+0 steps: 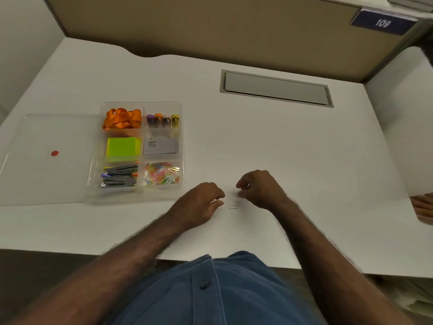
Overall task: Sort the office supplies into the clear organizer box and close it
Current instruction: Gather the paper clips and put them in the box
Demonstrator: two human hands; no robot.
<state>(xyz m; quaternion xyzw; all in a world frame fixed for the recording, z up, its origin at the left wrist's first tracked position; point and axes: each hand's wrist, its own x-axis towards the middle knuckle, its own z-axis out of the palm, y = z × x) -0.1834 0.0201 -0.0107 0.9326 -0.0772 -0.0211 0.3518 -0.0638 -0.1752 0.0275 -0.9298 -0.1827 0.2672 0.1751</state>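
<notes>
Fingers (216,195) of the left hand (201,202) are curled in loosely, with the thumb a little apart from them, and nothing can be seen held there. Fingers of the right hand (260,188) are bent in close to the thumb, as if pinched; it cannot be told if something tiny is held, because that spot is blurred. A thin grey paper clip (233,207) is seen lying on the white desk (281,148) between the two hands, just below the fingertips, and it is faint and hard to make out. Well to the left of this clip, the clear organizer box (181,146) is found open, with its clear lid (46,160) laid flat on its left side and marked by a small red dot (54,153). Six spaces are seen in the box. Orange ribbon (122,118) and small tubes with coloured caps (163,120) are kept in the far row. Green sticky notes (123,148) and a pale card (160,146), whose print is too small to read, are kept in the middle row. Grey staplers (120,175) and bright paper clips (161,173) are kept in the near row. Far to the right of the clip, part of another hand (423,207) is cut off by the picture's edge.
</notes>
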